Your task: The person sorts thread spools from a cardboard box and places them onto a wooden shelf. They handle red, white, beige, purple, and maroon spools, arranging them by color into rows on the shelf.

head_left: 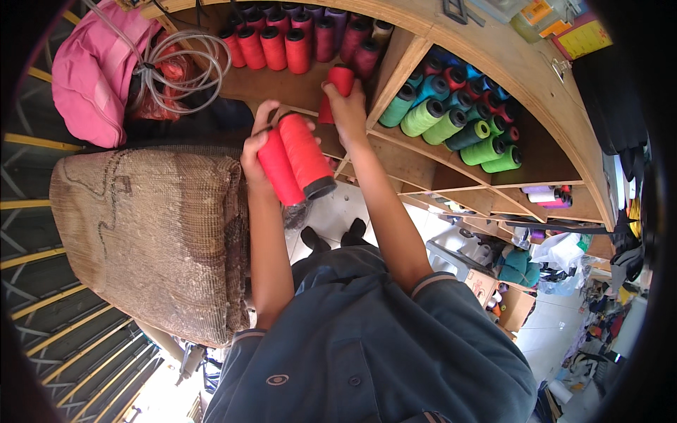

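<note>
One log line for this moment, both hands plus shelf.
left hand: holds two red thread cones | right hand: holds one red thread cone | shelf: red cone row, green cones

Left grip point(253, 156), right grip point(348, 111) curled

No wording can be read; the marks that show are too small or blurred. Well to the right of the right hand point(347, 116), at the top corner, a yellow label point(587, 39) bears tiny marks, and just beside it an orange label point(537, 13) has a pale patch. Below and to the right of the same hand, past its forearm, a cardboard box point(481, 287) carries faint print. Nearer the body than the left hand point(255, 158), and below it, a dark shirt point(310, 352) shows a pale oval emblem point(278, 380) with a dot inside.
</note>
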Demonstrator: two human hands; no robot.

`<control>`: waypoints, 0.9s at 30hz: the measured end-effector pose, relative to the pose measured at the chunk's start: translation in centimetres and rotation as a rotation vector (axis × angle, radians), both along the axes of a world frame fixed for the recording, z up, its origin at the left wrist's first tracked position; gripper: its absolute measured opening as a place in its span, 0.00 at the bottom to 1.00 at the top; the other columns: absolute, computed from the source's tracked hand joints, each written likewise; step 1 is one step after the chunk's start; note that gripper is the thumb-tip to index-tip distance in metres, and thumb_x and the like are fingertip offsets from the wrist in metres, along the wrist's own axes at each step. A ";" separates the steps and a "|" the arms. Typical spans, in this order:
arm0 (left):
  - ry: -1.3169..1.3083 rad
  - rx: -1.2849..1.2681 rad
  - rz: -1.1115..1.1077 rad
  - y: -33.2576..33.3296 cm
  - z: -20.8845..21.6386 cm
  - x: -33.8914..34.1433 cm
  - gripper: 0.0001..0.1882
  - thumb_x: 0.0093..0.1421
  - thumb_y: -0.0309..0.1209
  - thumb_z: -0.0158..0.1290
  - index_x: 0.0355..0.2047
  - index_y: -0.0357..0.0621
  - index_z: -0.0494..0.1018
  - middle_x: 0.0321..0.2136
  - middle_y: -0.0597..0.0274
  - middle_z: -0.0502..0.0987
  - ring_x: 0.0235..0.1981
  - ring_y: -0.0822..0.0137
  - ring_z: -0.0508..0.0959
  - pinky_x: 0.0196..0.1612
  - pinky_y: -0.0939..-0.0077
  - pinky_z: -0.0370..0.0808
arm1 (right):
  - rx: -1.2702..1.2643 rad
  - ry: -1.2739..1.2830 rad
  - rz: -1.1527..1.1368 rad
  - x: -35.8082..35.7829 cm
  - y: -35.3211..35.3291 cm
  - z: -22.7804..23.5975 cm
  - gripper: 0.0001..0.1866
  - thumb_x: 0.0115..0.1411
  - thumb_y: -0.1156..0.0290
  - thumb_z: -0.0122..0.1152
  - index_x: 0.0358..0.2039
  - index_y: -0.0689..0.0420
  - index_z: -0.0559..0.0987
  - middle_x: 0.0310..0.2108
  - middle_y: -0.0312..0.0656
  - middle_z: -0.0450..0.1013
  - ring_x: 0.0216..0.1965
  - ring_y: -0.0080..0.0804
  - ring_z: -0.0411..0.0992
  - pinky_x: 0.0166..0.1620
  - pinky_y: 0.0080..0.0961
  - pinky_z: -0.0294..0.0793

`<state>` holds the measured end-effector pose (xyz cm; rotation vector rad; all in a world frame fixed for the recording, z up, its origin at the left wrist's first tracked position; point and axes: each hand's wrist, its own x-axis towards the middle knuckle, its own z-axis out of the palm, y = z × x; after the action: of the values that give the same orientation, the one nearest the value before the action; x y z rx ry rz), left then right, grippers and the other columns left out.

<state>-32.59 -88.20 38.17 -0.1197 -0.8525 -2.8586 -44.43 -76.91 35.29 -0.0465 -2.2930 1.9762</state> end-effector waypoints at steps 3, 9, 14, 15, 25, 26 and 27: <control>0.039 -0.028 -0.068 -0.4 0.6 -1.8 0.32 0.53 0.43 0.48 0.58 0.50 0.56 0.42 0.32 0.71 0.37 0.42 0.78 0.38 0.54 0.79 | -0.186 -0.071 0.103 -1.2 0.3 -0.5 0.34 0.53 0.57 0.61 0.56 0.61 0.62 0.50 0.57 0.66 0.52 0.49 0.67 0.55 0.37 0.64; 0.063 -0.025 -0.090 -0.4 0.5 -3.2 0.33 0.53 0.42 0.48 0.59 0.49 0.56 0.43 0.29 0.70 0.37 0.40 0.77 0.40 0.53 0.79 | -0.181 -0.052 0.026 -1.8 -0.6 -0.2 0.37 0.51 0.62 0.63 0.58 0.64 0.59 0.55 0.58 0.62 0.58 0.49 0.62 0.59 0.35 0.59; 0.074 -0.034 -0.121 -0.4 1.8 -3.8 0.34 0.52 0.43 0.48 0.60 0.48 0.55 0.42 0.29 0.71 0.36 0.40 0.78 0.39 0.53 0.78 | -0.114 0.003 -0.094 -4.6 -0.3 -1.8 0.34 0.50 0.65 0.63 0.55 0.64 0.62 0.53 0.56 0.65 0.55 0.49 0.65 0.58 0.37 0.62; 0.070 -0.036 -0.114 -0.6 1.8 -3.8 0.35 0.52 0.43 0.48 0.60 0.48 0.55 0.42 0.29 0.71 0.36 0.41 0.78 0.39 0.53 0.78 | -0.119 -0.028 -0.080 -4.5 -0.4 -1.1 0.33 0.50 0.66 0.64 0.54 0.64 0.63 0.52 0.55 0.66 0.54 0.49 0.65 0.57 0.38 0.63; 0.044 -0.072 -0.077 -1.3 1.4 -3.3 0.35 0.51 0.42 0.48 0.60 0.46 0.55 0.42 0.31 0.71 0.37 0.42 0.77 0.41 0.52 0.78 | -0.112 -0.066 0.106 -3.6 -0.6 0.7 0.32 0.49 0.67 0.63 0.54 0.61 0.64 0.48 0.50 0.68 0.51 0.43 0.68 0.53 0.35 0.66; 0.034 -0.061 -0.055 -1.2 1.6 -3.2 0.35 0.51 0.41 0.48 0.60 0.46 0.55 0.42 0.31 0.71 0.37 0.42 0.77 0.41 0.52 0.78 | -0.136 -0.071 0.128 -3.8 -0.7 0.5 0.31 0.49 0.67 0.63 0.54 0.60 0.65 0.48 0.50 0.68 0.50 0.42 0.68 0.53 0.34 0.66; 0.028 -0.049 -0.040 -1.0 1.8 -3.3 0.35 0.51 0.41 0.48 0.60 0.46 0.55 0.42 0.31 0.71 0.37 0.42 0.77 0.42 0.51 0.78 | -0.160 -0.072 0.144 -4.3 -0.6 0.4 0.31 0.49 0.67 0.63 0.53 0.60 0.65 0.48 0.49 0.68 0.50 0.42 0.68 0.52 0.34 0.66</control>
<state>-35.90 -89.18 39.93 -0.1838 -0.9248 -2.8664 -48.70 -77.46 35.68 0.0344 -2.2329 2.2621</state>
